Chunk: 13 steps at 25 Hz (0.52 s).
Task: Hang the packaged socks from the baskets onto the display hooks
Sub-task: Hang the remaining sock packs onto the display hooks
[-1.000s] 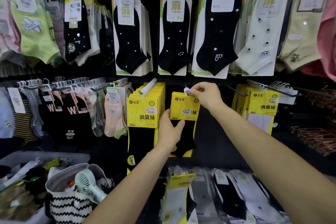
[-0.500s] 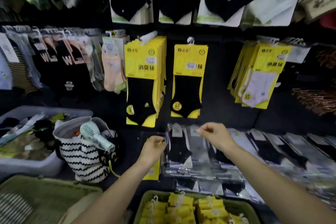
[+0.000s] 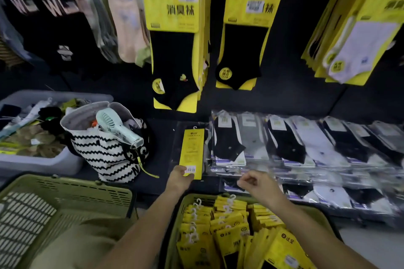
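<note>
A yellow sock pack (image 3: 192, 150) stands upright over the dark surface, its lower end pinched in the left hand (image 3: 179, 179). Just below is a green basket (image 3: 174, 231) full of matching packs. The right hand (image 3: 255, 183) hovers beside, fingers loosely curled, empty.

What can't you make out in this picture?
Head view only:
Hooks above the hanging yellow-carded black sock packs: cut off by the top edge.
Print on the narrow yellow sock pack gripped by the left hand: too small, blurred.
Whether the right hand pinches anything: its curled fingers hide that.
</note>
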{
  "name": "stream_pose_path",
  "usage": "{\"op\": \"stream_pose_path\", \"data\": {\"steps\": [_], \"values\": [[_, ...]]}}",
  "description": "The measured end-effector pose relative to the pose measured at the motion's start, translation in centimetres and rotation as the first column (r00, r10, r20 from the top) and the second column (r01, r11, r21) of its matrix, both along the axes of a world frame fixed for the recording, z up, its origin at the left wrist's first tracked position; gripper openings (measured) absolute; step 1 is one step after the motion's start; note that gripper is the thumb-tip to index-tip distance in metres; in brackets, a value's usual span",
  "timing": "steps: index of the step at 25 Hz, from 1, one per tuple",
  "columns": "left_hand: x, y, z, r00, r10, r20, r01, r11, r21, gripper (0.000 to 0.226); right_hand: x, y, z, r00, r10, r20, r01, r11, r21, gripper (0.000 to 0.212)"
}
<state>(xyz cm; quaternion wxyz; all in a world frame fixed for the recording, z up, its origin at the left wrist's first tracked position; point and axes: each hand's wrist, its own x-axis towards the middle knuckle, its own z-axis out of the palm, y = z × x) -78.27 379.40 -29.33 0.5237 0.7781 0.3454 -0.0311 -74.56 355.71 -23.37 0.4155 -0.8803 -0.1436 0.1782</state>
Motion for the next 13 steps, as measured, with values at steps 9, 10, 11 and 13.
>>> {"op": "stream_pose_path", "data": {"steps": [9, 10, 11, 13], "values": [[4.7, 0.9, -5.7, 0.985, -0.014, -0.171, 0.035, 0.992, 0.121, 0.075, 3.4, -0.3, -6.3, 0.986, -0.108, -0.125, 0.106, 0.994, -0.03, 0.016], [5.5, 1.0, -6.1, 0.979, -0.03, -0.203, 0.06, 0.988, 0.143, 0.078, 3.7, -0.1, -6.8, 0.983, -0.121, -0.138, 0.117, 0.993, -0.031, 0.017], [6.2, 0.9, -6.4, 0.968, -0.054, -0.247, 0.098, 0.981, 0.169, 0.081, 4.0, 0.1, -7.2, 0.98, -0.127, -0.151, 0.124, 0.992, -0.034, 0.017], [7.1, 0.4, -7.2, 0.932, -0.113, -0.346, 0.208, 0.945, 0.251, 0.085, 4.3, 0.2, -8.0, 0.978, -0.126, -0.164, 0.122, 0.992, -0.03, 0.013]]}}
